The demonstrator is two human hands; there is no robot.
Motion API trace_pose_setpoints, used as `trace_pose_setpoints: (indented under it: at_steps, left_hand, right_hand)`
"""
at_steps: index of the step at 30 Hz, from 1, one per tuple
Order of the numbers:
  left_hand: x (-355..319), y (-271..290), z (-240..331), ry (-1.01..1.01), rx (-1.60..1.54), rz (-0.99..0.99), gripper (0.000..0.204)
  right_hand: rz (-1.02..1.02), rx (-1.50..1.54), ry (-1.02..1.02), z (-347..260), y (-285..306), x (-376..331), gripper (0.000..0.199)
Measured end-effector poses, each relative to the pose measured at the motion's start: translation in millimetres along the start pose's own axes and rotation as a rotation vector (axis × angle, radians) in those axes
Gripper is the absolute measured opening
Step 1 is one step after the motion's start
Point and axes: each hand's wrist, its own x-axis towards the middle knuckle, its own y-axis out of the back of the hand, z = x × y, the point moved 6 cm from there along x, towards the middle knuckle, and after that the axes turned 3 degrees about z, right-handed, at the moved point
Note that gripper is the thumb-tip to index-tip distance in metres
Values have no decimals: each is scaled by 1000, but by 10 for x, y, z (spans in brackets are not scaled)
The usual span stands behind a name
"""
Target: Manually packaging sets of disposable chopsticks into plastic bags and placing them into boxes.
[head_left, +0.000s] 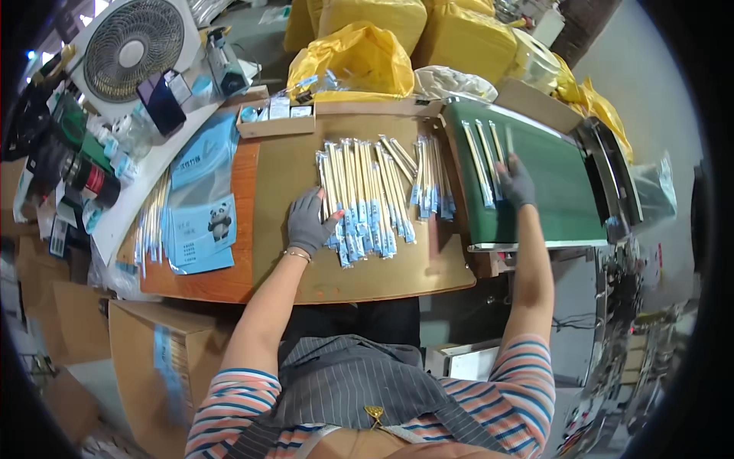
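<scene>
Grey-gloved, the left hand [308, 223] lies unclenched against wrapped sticks [355, 191] at frame centre, seemingly to keep them gathered, while the right hand [517, 182], its grip unclear, reaches over packets [477, 164] apparently spaced for separation on the green belt [562, 180], upper right.

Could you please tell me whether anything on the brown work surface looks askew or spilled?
Slightly askew: a couple of wrapped sticks lie slanted at the main bunch's upper right, whereas most others there run roughly lengthwise. I see no spill.
</scene>
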Motion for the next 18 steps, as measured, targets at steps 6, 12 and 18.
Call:
trace_pose_setpoints:
  at_steps: [6, 12, 18]
  left_hand:
    - [1, 61, 31, 16, -25, 6, 59]
    - [186, -362, 58, 797, -553, 47, 71]
    - [399, -724, 113, 1257, -1367, -207, 51]
  right_hand:
    - [-250, -67, 230, -1786, -611, -469, 81]
    - [-249, 28, -549, -1191, -1481, -176, 97]
    - [-667, 793, -241, -2506, -2079, -836, 62]
